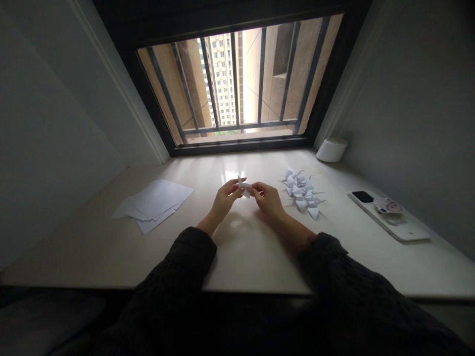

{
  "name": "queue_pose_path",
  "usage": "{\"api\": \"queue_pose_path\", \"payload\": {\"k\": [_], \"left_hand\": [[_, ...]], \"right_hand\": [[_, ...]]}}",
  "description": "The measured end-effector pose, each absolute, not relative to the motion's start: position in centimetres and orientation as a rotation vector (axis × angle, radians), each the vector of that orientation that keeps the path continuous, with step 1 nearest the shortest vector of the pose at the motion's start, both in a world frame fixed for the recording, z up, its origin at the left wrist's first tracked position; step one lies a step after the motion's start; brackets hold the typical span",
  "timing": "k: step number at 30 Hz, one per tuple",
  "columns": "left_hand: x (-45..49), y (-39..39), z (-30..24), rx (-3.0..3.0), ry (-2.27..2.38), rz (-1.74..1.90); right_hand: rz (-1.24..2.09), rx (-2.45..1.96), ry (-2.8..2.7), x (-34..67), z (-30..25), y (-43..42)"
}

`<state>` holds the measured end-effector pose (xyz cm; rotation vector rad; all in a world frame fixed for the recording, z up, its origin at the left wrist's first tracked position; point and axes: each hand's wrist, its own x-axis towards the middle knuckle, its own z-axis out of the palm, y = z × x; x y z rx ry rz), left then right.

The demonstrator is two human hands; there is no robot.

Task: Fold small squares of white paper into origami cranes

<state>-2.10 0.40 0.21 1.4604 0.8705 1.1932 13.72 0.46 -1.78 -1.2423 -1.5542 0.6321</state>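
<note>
Left hand point(226, 198) and right hand point(267, 199) pinch small white folded paper piece point(244, 187) above middle of cream stone ledge point(245, 257). Heap of finished white paper cranes point(301, 192) toward right; flat white paper sheets point(152, 202) unfolded toward left.

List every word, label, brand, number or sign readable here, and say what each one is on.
Nothing is legible: the printed badge on the white phone is too small and blurred to read, and the white paper in the hands, loose sheets and folded paper cranes show no writing.
</note>
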Motion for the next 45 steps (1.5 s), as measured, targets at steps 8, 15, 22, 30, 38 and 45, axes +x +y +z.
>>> {"api": "queue_pose_path", "payload": {"k": [8,15,22,30,38,45], "left_hand": [[-2.2,0.6,0.5,1.445,0.920,1.253],[-2.5,0.8,0.4,1.452,0.959,1.241],[-2.7,0.9,0.3,1.449,0.980,1.237],[-2.7,1.0,0.3,1.442,0.977,1.226],[-2.8,1.0,0.2,1.439,0.991,1.226],[-3.1,1.6,-0.1,1.170,0.973,1.264]], "right_hand": [[0.940,-1.169,-1.337,13.7,-2.1,1.0],[1.057,-1.112,-1.245,13.5,-1.6,0.8],[1.102,-1.102,-1.239,13.6,-1.8,0.9],[1.146,-1.067,-1.239,13.6,-2.2,1.3],[1.198,-1.067,-1.231,13.6,-2.2,1.3],[1.447,-0.859,-1.000,13.8,-1.3,1.1]]}}
